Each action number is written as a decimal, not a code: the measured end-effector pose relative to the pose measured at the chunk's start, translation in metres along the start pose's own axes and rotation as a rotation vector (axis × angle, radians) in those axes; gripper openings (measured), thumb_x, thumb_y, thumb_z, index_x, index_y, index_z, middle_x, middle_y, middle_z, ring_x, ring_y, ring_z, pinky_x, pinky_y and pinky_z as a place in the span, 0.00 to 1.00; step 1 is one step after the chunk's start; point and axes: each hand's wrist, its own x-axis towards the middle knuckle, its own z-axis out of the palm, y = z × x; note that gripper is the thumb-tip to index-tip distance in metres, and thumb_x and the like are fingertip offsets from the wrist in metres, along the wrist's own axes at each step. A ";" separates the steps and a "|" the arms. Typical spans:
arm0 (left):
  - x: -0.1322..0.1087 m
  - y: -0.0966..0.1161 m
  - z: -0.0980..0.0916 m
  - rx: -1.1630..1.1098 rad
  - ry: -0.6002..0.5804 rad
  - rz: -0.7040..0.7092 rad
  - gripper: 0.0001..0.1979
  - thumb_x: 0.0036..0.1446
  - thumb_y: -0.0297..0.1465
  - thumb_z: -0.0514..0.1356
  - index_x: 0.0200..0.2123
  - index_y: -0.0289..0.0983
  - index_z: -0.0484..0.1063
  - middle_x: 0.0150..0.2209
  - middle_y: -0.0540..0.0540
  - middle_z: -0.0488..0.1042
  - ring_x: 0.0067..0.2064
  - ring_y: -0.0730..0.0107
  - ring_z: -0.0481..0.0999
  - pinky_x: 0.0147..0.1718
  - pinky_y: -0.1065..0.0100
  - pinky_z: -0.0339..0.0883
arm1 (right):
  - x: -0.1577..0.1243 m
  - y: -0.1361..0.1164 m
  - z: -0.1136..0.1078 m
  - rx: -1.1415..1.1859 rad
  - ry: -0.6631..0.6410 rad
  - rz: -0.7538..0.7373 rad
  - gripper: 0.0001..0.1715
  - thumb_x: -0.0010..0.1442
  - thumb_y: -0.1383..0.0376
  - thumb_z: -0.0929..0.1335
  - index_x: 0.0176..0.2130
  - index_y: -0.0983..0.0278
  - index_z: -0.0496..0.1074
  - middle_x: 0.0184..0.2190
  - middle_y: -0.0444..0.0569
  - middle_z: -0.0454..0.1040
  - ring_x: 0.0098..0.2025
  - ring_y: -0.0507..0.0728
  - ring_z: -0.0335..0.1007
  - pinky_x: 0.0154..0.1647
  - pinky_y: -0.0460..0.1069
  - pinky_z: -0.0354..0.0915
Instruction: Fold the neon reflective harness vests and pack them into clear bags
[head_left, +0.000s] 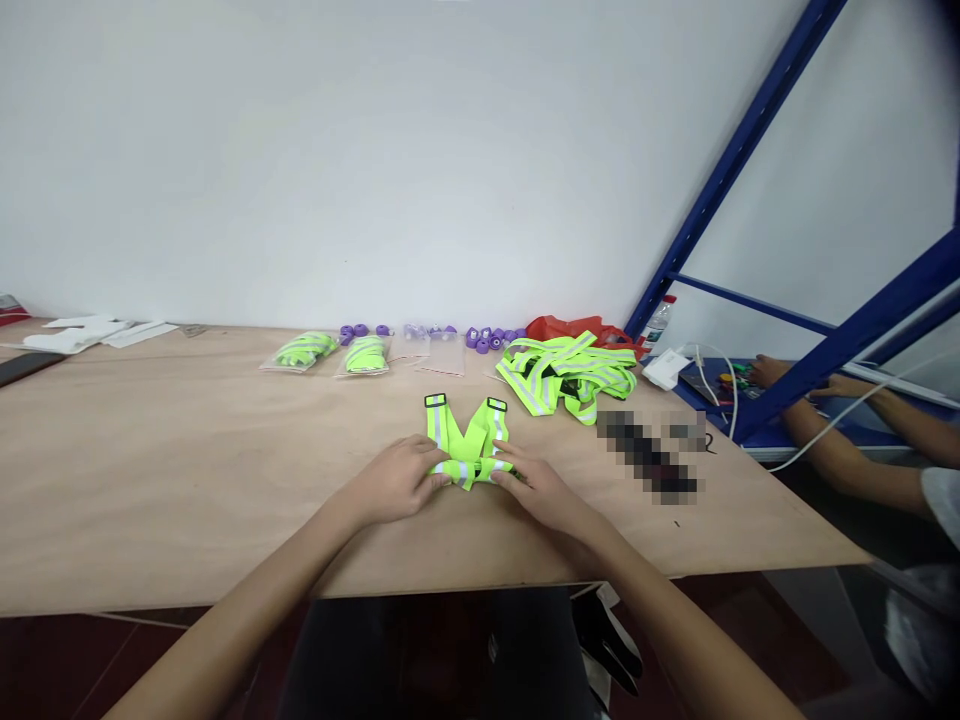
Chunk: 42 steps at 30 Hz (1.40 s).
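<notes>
A fluorescent yellow-green reflective vest [471, 440] made of straps lies on the table in front of me. Its lower part is gathered into a roll, while two straps with black buckles spread away from me in a V. My left hand [401, 480] grips the roll's left end, thumb on the near side. At the right end, my right hand [538, 487] pinches the same roll between thumb and fingers. Further off are two clear bags with folded yellow-green straps, one bag [306, 350] left of the other bag [365, 355].
A pile of reflective straps [566, 370] lies by a red bag [581, 328]. Purple items [487, 340] and clear bags [442, 355] line the wall. A bottle [658, 322] and white box [666, 370] stand near the blue frame [705, 210]. Another person's arms [847, 455] are at right.
</notes>
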 end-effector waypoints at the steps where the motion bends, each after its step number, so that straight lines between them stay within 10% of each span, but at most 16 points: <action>1: 0.002 -0.003 -0.002 -0.033 -0.014 -0.007 0.14 0.69 0.38 0.50 0.45 0.39 0.73 0.45 0.42 0.77 0.48 0.55 0.74 0.48 0.60 0.65 | 0.003 -0.001 -0.002 0.025 -0.021 0.009 0.20 0.69 0.57 0.62 0.55 0.60 0.74 0.59 0.52 0.72 0.64 0.64 0.62 0.66 0.62 0.56; 7: 0.013 -0.019 -0.003 -0.191 -0.104 -0.121 0.21 0.69 0.47 0.44 0.45 0.40 0.70 0.39 0.45 0.77 0.39 0.58 0.76 0.39 0.64 0.63 | 0.018 -0.001 -0.007 0.063 -0.032 0.103 0.22 0.68 0.51 0.62 0.49 0.61 0.76 0.56 0.51 0.74 0.60 0.65 0.66 0.63 0.59 0.58; 15: 0.044 -0.045 0.017 -0.056 -0.005 -0.151 0.24 0.70 0.42 0.42 0.35 0.36 0.73 0.36 0.42 0.77 0.38 0.60 0.74 0.39 0.63 0.65 | 0.047 0.027 -0.006 -0.177 -0.007 0.167 0.26 0.68 0.48 0.59 0.28 0.63 0.67 0.26 0.43 0.70 0.30 0.55 0.67 0.31 0.48 0.63; 27: 0.049 -0.045 0.040 0.110 0.185 -0.155 0.09 0.69 0.32 0.51 0.43 0.37 0.70 0.44 0.42 0.73 0.49 0.58 0.70 0.46 0.59 0.65 | 0.048 0.053 0.026 -0.621 0.364 0.049 0.16 0.68 0.54 0.63 0.47 0.62 0.69 0.43 0.55 0.71 0.46 0.63 0.68 0.43 0.54 0.65; 36: 0.044 -0.029 0.033 0.197 0.151 -0.082 0.16 0.68 0.37 0.54 0.31 0.36 0.74 0.33 0.41 0.76 0.40 0.57 0.76 0.46 0.57 0.66 | 0.035 0.044 0.019 -0.683 0.153 -0.107 0.16 0.71 0.65 0.60 0.43 0.61 0.76 0.44 0.56 0.75 0.42 0.59 0.73 0.41 0.51 0.68; 42: 0.011 -0.024 0.035 0.125 0.161 0.003 0.22 0.64 0.40 0.58 0.59 0.38 0.68 0.56 0.38 0.74 0.56 0.51 0.72 0.58 0.48 0.61 | 0.017 0.040 0.001 -0.541 0.015 -0.232 0.28 0.64 0.58 0.68 0.60 0.65 0.69 0.57 0.61 0.71 0.59 0.66 0.67 0.58 0.61 0.66</action>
